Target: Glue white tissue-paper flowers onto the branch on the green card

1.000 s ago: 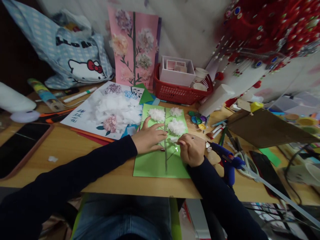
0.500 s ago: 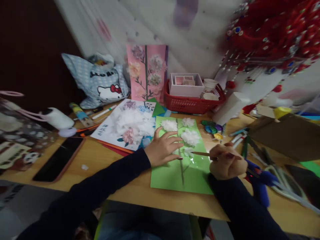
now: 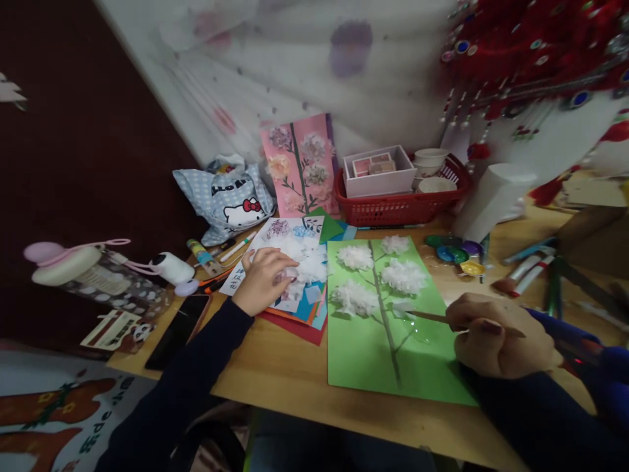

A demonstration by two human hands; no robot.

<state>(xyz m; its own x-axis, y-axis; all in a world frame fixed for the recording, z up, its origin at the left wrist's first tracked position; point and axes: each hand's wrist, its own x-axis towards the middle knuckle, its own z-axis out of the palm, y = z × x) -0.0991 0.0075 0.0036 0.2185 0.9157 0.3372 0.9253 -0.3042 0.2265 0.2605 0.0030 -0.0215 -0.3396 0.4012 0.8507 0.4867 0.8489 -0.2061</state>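
My right hand (image 3: 501, 334) is closed around a pencil (image 3: 430, 316). Its tip touches a small white tissue paper piece (image 3: 403, 307) on the green sheet (image 3: 358, 357), beside a shiny clear patch. Several white tissue flowers (image 3: 403, 276) stand along a drawn grey stem (image 3: 386, 321). Over a heap of white tissue pieces (image 3: 312, 262) on a printed sheet rests my left hand (image 3: 265, 278), fingers stretched out and partly on the heap. A blue glue gun (image 3: 594, 354) is just behind my right hand; whether that hand also holds it is hidden.
A pink flower picture (image 3: 301, 164) leans on the wall beside a red basket (image 3: 393, 208). Paint pots (image 3: 451, 254) and markers (image 3: 533, 272) lie to the right. A phone (image 3: 179, 331), a bottle (image 3: 98, 275) and a checked bag (image 3: 230, 196) are at left.
My left hand has moved left from the green sheet to the tissue heap, uncovering another white flower. The pencil tip stays at the small tissue piece. The view has shifted.
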